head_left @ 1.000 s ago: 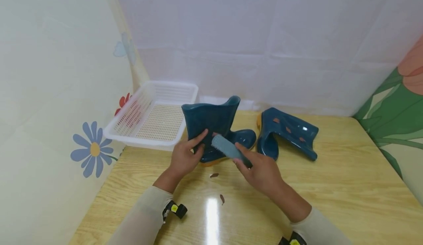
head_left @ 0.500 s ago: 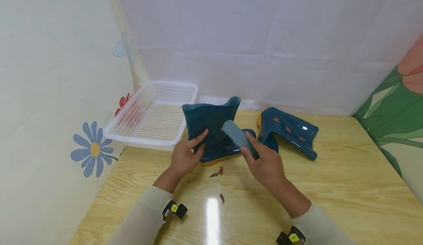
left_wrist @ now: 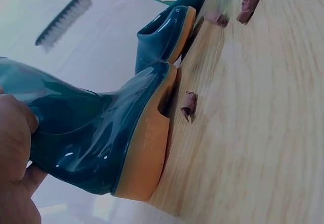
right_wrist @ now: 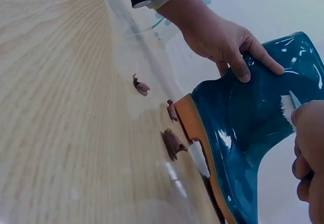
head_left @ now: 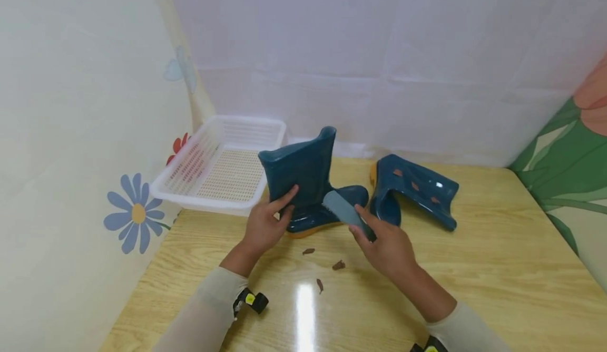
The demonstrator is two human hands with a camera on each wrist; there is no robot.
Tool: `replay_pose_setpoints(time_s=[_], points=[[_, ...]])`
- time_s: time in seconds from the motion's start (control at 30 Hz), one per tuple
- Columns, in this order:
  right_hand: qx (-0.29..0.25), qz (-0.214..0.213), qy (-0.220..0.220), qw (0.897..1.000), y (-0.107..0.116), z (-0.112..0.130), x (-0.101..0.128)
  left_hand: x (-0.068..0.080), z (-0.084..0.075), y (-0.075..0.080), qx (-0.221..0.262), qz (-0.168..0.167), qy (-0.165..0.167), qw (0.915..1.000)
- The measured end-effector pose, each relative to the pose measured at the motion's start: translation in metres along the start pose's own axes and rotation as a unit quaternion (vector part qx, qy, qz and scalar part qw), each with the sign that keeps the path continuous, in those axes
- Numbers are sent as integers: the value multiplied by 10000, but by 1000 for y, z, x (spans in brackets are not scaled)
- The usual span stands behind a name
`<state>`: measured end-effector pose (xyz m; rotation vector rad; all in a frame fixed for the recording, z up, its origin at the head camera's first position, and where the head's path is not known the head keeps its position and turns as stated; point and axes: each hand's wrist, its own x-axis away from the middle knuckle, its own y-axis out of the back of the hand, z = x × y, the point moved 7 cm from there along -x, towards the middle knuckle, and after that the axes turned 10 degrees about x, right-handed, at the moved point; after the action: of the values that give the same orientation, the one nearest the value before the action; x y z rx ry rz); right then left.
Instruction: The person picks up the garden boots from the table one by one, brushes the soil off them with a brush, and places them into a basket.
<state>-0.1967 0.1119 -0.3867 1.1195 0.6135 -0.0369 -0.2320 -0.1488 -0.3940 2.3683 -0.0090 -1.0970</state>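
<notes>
**Pale sleeves, black wrist cameras**

I wear thin cream long sleeves ending at bare hands: my left hand [head_left: 263, 229] and right hand [head_left: 386, 244]. Each wrist carries a small black camera unit [head_left: 251, 301] marked with a yellow patch.

The brush [right_wrist: 289, 102] is mostly hidden behind the right hand [right_wrist: 309, 153] in the right wrist view.

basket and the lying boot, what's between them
The upright boot, gripped by the left hand, stands between the basket and the lying boot; head view.

glossy rubber boot [head_left: 303, 183], varnished wood table [head_left: 474, 273]
</notes>
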Motion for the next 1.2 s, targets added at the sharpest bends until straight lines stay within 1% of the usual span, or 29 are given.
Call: replay_pose_setpoints(time_s=[0.17, 0.27, 0.4, 0.53, 0.7, 0.87, 1.07, 1.2], points=[[29, 28, 26, 10000, -2, -9, 10, -1, -5, 0, -195, -148, -376, 9990], [74, 173, -75, 9998, -4, -16, 16, -2, -8, -1, -254, -249, -512, 9981], [122, 454, -326, 9984, -7, -28, 24, -3, -11, -1, -295, -394, -560, 9972], [188, 590, -481, 9969, -8, -38, 29, -3, -12, 1, -391, -633, -598, 9954], [216, 589, -517, 9967, -7, -43, 33, -5, -12, 3, -388, -872, -601, 9936], [193, 535, -470, 9973, -5, -45, 35, -5, -14, 5, -357, -977, -624, 9926], [241, 538, -413, 9974, -7, -46, 36, -4, -16, 8, -337, -1174, -744, 9897], [260, 579, -428, 9971, -8, -48, 37, -5, -16, 9, -296, -1241, -776, 9888]])
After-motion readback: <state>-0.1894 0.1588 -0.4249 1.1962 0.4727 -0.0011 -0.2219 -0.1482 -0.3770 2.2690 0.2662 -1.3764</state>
